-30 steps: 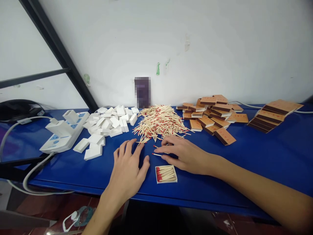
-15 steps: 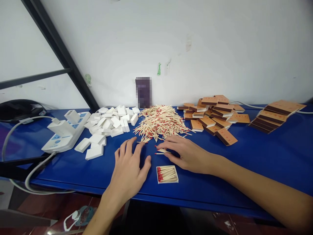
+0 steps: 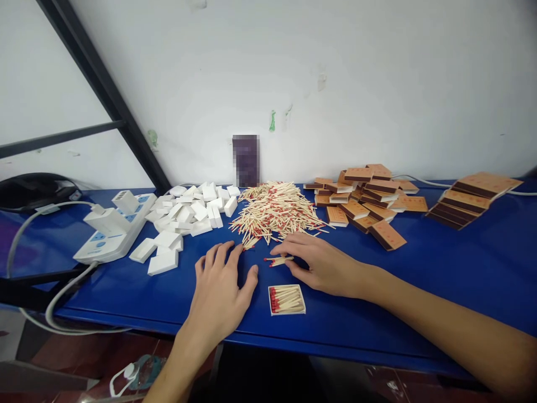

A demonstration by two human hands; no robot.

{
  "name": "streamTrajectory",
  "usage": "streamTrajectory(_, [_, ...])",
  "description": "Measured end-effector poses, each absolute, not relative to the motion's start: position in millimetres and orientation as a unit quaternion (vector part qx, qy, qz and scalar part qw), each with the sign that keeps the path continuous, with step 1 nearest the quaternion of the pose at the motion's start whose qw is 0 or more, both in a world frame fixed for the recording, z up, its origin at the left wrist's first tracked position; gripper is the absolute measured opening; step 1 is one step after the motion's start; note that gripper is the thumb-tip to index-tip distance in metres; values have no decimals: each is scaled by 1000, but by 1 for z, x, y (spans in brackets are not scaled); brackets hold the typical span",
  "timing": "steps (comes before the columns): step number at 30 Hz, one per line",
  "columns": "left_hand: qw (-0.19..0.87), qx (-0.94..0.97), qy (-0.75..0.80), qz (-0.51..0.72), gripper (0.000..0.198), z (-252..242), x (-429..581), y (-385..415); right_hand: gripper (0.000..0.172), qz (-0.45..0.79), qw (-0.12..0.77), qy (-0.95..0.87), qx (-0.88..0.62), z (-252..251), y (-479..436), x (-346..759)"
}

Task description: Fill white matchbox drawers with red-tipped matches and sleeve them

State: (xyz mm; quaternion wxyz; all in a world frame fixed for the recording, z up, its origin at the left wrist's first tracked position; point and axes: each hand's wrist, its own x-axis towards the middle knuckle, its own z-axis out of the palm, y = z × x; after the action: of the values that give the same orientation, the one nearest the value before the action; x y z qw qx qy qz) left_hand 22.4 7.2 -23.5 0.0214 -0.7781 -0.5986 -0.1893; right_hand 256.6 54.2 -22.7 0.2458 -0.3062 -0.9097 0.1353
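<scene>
Between the thumb and fingers of my right hand (image 3: 316, 263) are a few red-tipped matches (image 3: 277, 261), their heads pointing left. My left hand (image 3: 222, 291) rests with fingers spread and nothing in it, its fingertips near the front edge of the big match pile (image 3: 279, 210). A white matchbox tray (image 3: 287, 299) lies between and in front of the hands, filled with matches whose red heads face left. Some loose matches lie just in front of the pile, close to my left index finger.
White matchbox trays (image 3: 197, 207) are heaped at left, beside a power strip (image 3: 117, 229) with cables. Brown matchbox sleeves (image 3: 369, 196) are piled at right, with a joined row of sleeves (image 3: 472, 198) beyond. A pixelated dark rectangle (image 3: 246, 160) stands against the wall. The blue table's edge is near me.
The matches in my right hand have drawn closer together in its grip. My left hand has shifted slightly, fingers still spread.
</scene>
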Motion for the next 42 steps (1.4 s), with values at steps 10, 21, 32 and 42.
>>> streamTrajectory(10, [-14, -790, -573, -218, 28, -17, 24, 5, 35, 147, 249, -907, -306, -24, 56, 256])
streamTrajectory(21, [17, -791, -567, -229, 30, -18, 24, 6, 32, 147, 248, -907, -308, -23, 55, 255])
streamTrajectory(32, [-44, -831, -477, -285, 26, -11, 23, 3, 27, 131, 273, -899, -317, -27, 58, 257])
streamTrajectory(42, [-103, -839, -471, -252, 20, -8, 24, 2, 17, 139, 271, -896, -322, -25, 57, 254])
